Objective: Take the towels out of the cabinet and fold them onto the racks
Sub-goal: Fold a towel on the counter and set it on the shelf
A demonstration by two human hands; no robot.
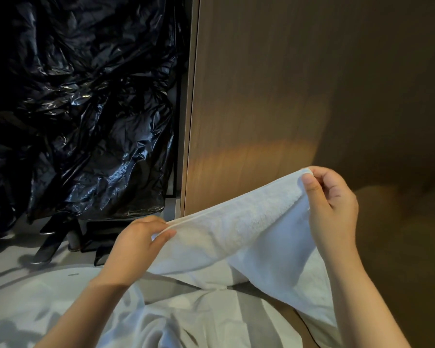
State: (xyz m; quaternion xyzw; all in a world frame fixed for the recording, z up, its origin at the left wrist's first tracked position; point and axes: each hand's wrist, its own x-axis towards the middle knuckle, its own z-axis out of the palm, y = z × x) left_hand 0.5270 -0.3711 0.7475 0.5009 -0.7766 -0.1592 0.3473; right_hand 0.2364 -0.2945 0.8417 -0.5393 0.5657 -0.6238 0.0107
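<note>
The white terry-cloth towel [239, 227] was held up in the air between both hands, in front of the lower part of a tall brown wood-grain cabinet panel [261, 96]. Its hemmed top edge, doubled so that two layers lay together, ran taut on a slope from lower left to upper right. The left hand [141, 237] pinched the lower end of that edge, thumb on the near side and fingers curled over the hem. The right hand [330, 197] was raised higher and pinched the upper corner between thumb tip and forefinger, the other fingers loosely curled behind. Below the stretched edge the towel hung in soft folds, one long fold falling past the right forearm.

Under the towel, low in the view, lay rumpled white cloth [186, 322] in grey shadow; whether it was another towel could not be told.

Left of the panel's pale edge, crumpled glossy black plastic sheeting [86, 109] filled the dark opening. Beneath it, black slanted metal legs [49, 244] stood on a pale grey floor [5, 249].
</note>
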